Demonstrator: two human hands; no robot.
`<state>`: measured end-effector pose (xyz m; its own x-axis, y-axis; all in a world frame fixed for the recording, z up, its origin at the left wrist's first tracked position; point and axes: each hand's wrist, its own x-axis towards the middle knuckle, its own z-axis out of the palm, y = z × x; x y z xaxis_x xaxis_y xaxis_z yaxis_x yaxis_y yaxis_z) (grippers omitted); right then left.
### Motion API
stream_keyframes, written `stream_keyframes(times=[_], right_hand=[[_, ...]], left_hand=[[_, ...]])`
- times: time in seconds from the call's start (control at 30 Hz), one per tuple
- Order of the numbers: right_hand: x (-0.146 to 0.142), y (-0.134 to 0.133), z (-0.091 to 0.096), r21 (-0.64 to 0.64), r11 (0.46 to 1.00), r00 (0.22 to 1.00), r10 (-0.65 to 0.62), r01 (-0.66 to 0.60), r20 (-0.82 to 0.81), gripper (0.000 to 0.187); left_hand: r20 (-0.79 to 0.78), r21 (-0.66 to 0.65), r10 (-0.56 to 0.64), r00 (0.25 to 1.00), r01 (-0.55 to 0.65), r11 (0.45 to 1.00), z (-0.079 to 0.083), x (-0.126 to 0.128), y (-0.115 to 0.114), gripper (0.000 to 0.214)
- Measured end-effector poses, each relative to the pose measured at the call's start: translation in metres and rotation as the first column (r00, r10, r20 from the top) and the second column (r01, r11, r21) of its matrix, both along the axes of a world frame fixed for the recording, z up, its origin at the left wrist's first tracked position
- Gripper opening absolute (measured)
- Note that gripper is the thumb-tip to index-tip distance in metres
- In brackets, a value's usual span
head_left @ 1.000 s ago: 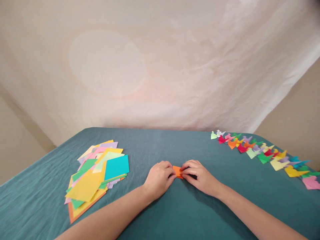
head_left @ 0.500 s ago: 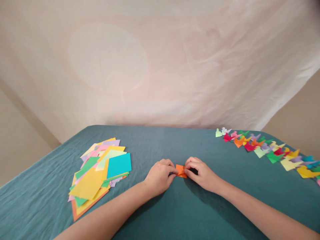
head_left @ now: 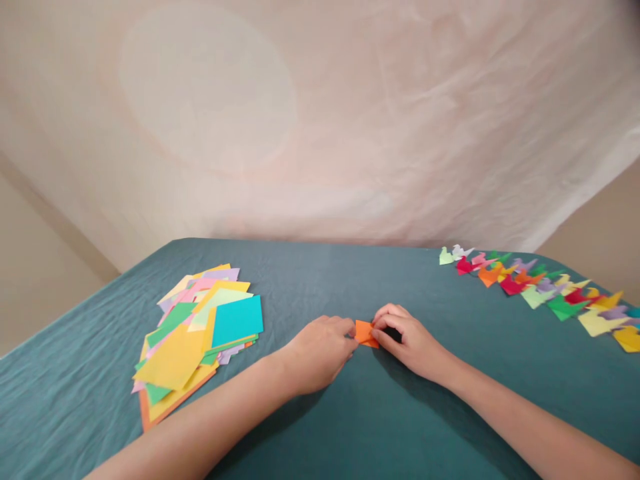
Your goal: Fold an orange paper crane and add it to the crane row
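Note:
A small folded orange paper [head_left: 366, 333] lies on the teal tablecloth [head_left: 350, 413] between my two hands. My left hand [head_left: 320, 350] rests knuckles-up with its fingertips pinching the paper's left edge. My right hand [head_left: 407, 340] curls over the paper's right side, fingers pressed together on it. Most of the paper is hidden under my fingers.
A loose pile of coloured paper squares [head_left: 197, 333] lies to the left of my hands. A row of several folded paper cranes [head_left: 540, 290] runs along the table's right side. A pale cloth backdrop [head_left: 320, 133] hangs behind the table.
The view has shifted, so the table sits slightly higher and to the right. My hands stay pinched on the orange paper, fingers shifting a little along it.

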<state>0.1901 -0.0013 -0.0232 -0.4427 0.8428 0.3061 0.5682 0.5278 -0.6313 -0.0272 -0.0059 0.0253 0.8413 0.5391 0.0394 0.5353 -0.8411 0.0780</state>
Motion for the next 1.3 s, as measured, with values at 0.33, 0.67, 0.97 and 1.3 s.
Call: stream_keyframes(times=[0.33,0.67,0.97,1.3], right_hand=[[0.001,0.0,0.0,0.011,1.0,1.0,0.001,-0.001,-0.001,0.016],[0.002,0.001,0.0,0.01,1.0,1.0,-0.015,0.015,0.006,0.018],[0.0,0.0,0.0,0.033,0.999,1.0,-0.024,0.023,0.018,0.015],[-0.002,0.0,0.0,0.066,0.998,0.999,-0.021,0.02,0.024,0.012]], left_hand=[[0.027,0.048,0.07,0.997,-0.071,0.996,0.006,0.003,-0.003,0.02],[0.037,0.182,0.156,0.987,-0.161,0.97,-0.021,0.022,-0.036,0.064],[-0.024,0.219,0.203,0.979,-0.193,0.957,-0.022,0.022,-0.04,0.07],[-0.024,0.219,0.223,0.975,-0.212,0.952,-0.025,0.022,-0.04,0.071]])
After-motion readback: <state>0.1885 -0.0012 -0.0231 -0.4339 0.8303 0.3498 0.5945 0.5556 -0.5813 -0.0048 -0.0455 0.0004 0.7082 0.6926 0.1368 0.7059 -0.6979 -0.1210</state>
